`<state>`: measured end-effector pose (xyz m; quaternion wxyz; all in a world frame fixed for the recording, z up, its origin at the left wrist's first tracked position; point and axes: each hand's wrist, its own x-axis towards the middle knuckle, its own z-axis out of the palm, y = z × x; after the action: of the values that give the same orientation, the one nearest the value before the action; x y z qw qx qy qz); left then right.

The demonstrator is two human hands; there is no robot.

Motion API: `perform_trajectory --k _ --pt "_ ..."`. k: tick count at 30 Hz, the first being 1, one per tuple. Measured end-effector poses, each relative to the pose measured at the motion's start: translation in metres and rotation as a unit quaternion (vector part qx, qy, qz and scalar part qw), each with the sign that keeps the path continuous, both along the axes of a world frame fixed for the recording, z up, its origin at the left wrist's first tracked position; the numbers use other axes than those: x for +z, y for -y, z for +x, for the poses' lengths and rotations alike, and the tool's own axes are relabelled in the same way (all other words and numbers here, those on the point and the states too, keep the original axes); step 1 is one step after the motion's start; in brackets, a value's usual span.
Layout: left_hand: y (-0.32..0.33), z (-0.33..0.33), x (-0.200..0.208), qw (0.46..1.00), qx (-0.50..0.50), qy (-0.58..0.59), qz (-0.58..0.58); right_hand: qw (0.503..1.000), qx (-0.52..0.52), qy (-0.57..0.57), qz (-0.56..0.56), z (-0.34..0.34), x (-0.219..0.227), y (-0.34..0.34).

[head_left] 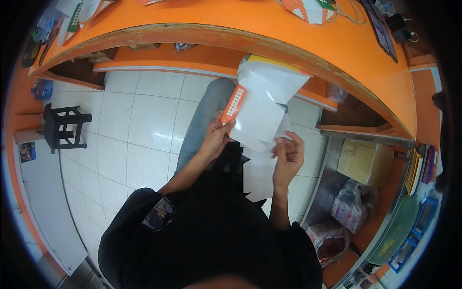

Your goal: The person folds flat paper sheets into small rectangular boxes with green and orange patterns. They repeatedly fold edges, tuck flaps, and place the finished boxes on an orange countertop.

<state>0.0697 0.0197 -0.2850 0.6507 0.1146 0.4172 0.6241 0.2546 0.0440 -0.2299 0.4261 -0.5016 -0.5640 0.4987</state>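
A partly folded paper carton (262, 98), white inside with an orange strip along its left side, is held up in front of my lap. My left hand (219, 134) grips its lower left corner, thumb on top, beside the orange strip. My right hand (288, 150) is at the lower right, with thumb and fingertips closed on a white flap of the carton. The fingertips are slightly blurred. Below it, a white paper piece (260, 176) with black zigzag shapes at its edge lies over my lap, partly covered by the carton.
An orange table (192, 38) with a worn front edge curves ahead. Folded cartons (313, 10) and a tablet (378, 29) lie on it. A black stool (67, 126) stands left on the tiled floor. Right, shelves hold a cardboard box (363, 162) and plastic bags (353, 204).
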Motion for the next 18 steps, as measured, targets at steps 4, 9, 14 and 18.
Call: perform_trajectory --k 4,9,14,18 --pt "0.002 -0.004 0.000 0.997 -0.041 -0.064 -0.026 0.998 -0.029 -0.007 -0.055 0.006 -0.018 0.002" --pt "0.001 0.030 0.010 0.919 0.094 -0.364 0.120 0.978 -0.063 -0.143 -0.136 0.010 -0.042 0.008" --pt "0.018 0.028 0.020 0.677 -0.125 -0.694 0.210 0.959 -0.081 -0.200 -0.184 0.016 -0.050 0.009" --pt "0.013 0.023 0.011 0.652 -0.159 -0.701 0.243 0.948 -0.064 -0.233 -0.209 0.015 -0.046 0.011"
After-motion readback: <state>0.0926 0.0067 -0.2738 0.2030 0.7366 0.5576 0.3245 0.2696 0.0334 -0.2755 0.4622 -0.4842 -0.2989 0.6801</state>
